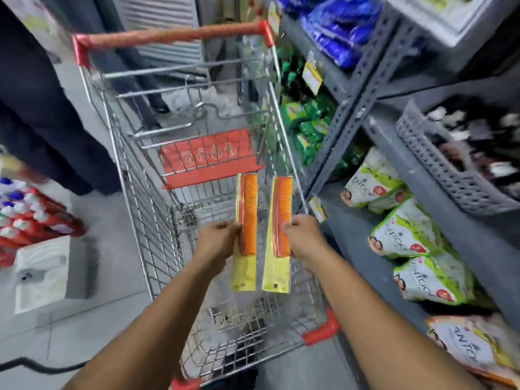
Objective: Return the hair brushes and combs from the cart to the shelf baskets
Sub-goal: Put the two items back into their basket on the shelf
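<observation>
While both hover above the cart (146,198), left hand (216,240) grip pinching one packaged comb (247,218), right hand (305,237) another (281,218)

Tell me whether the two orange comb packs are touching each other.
Apart. The head view shows cart mesh between the left comb pack and the right comb pack.

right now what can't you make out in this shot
Head view only:
- Grey shelf basket: contents motion-blurred; brushes or combs inside cannot be confirmed.
- Cart floor: hidden partly by the left hand, right hand and two packaged orange combs; remaining items unclear.
- Comb card print: too small.
</observation>
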### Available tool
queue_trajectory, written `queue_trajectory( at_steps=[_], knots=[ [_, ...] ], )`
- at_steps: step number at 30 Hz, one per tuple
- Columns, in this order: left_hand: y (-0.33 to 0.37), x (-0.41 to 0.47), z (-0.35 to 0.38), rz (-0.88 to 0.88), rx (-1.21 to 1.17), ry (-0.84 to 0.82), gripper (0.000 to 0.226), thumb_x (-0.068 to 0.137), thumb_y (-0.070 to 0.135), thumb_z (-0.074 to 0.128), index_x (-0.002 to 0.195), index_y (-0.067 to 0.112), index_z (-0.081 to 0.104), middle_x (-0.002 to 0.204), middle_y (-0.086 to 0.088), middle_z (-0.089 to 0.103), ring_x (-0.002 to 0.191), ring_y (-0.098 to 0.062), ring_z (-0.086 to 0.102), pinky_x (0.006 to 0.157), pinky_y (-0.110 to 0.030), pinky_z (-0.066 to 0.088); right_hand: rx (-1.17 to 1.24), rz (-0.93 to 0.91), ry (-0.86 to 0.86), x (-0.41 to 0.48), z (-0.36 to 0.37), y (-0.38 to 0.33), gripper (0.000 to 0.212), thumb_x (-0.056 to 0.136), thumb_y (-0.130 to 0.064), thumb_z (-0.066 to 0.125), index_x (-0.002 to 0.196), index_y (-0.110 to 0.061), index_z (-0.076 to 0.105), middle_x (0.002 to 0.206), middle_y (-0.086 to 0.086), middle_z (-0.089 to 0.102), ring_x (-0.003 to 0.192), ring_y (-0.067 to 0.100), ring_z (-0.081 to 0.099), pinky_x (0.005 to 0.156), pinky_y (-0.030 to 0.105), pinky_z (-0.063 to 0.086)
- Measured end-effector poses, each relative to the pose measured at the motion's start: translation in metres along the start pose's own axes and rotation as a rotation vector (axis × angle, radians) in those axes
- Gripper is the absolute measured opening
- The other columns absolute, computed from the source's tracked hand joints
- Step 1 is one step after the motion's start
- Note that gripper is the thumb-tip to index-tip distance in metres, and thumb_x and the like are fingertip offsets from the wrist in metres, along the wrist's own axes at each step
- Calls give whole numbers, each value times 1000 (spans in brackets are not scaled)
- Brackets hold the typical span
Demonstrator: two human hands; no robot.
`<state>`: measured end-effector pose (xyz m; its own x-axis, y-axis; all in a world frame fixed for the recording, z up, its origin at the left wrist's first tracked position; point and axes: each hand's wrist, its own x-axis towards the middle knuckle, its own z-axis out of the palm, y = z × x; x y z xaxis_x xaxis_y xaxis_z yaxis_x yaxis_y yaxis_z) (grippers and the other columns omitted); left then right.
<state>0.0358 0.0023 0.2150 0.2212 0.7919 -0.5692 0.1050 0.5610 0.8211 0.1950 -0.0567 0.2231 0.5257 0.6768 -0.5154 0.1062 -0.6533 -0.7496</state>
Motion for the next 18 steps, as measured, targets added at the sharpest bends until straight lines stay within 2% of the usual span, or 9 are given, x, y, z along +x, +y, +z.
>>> queue_trajectory(
  at_steps=[3, 5, 10, 11, 12, 13, 14, 15, 18],
  knots=[
    [42, -30, 17, 60, 8, -91, 27, 91, 3, 56, 65, 10, 62, 44, 1, 42, 37, -12, 31, 40, -16, 20, 96, -75, 32, -33, -39, -15, 27, 81, -22, 53, 63, -4, 43, 67, 7, 37, 62, 21, 36, 59, 36, 31],
    [70, -50, 32, 102, 9, -157, 33, 88, 2, 59, 56, 8, 68, 55, -7, 46, 45, -13, 34, 46, -21, 21, 199, -95, 53, -60, -70, -25, 32, 84, -18, 53, 79, 14, 53, 71, 8, 49, 66, 21, 45, 64, 35, 35],
    [126, -105, 78, 203, -8, -332, 21, 87, -1, 60, 69, 3, 71, 49, -8, 60, 40, -17, 49, 48, -20, 35, 286, -195, 182, -121, -147, -44, 28, 98, -9, 50, 84, 13, 59, 75, 22, 58, 68, 28, 56, 70, 38, 47],
    [136, -118, 89, 215, 15, -366, 16, 87, 1, 60, 75, 3, 70, 46, -5, 61, 35, -14, 49, 44, -17, 36, 309, -211, 222, -133, -163, -46, 32, 97, -12, 51, 94, 19, 54, 82, 34, 60, 82, 17, 42, 75, 46, 51],
    [144, -129, 99, 230, 35, -397, 14, 88, 3, 60, 78, 3, 69, 44, -4, 60, 31, -11, 48, 40, -15, 36, 314, -225, 247, -148, -176, -50, 36, 95, -17, 54, 101, 19, 52, 96, 44, 58, 114, 45, 38, 84, 58, 51],
    [152, -141, 109, 246, 50, -429, 15, 89, 4, 60, 77, 4, 69, 45, -4, 60, 29, -9, 48, 37, -14, 37, 314, -240, 267, -160, -189, -51, 38, 92, -21, 56, 100, 16, 53, 109, 46, 53, 95, 19, 33, 90, 67, 46],
    [159, -153, 119, 261, 60, -460, 17, 89, 4, 59, 74, 5, 68, 46, -6, 60, 29, -9, 49, 37, -14, 38, 319, -247, 295, -171, -202, -49, 38, 88, -25, 58, 93, 12, 56, 113, 44, 51, 83, 39, 63, 92, 70, 42],
    [164, -170, 132, 271, 72, -500, 20, 90, 4, 58, 72, 4, 66, 46, -6, 58, 29, -9, 49, 37, -14, 40, 347, -247, 328, -185, -217, -47, 35, 85, -26, 59, 85, 9, 57, 111, 44, 55, 93, 52, 64, 92, 70, 41],
    [173, -214, 161, 268, 89, -639, 23, 94, 2, 50, 72, 6, 56, 33, 1, 46, 23, -6, 41, 33, -10, 35, 391, -257, 431, -223, -251, -41, 24, 93, -13, 56, 81, 6, 64, 89, 30, 66, 79, 29, 59, 90, 61, 47]
  ],
)
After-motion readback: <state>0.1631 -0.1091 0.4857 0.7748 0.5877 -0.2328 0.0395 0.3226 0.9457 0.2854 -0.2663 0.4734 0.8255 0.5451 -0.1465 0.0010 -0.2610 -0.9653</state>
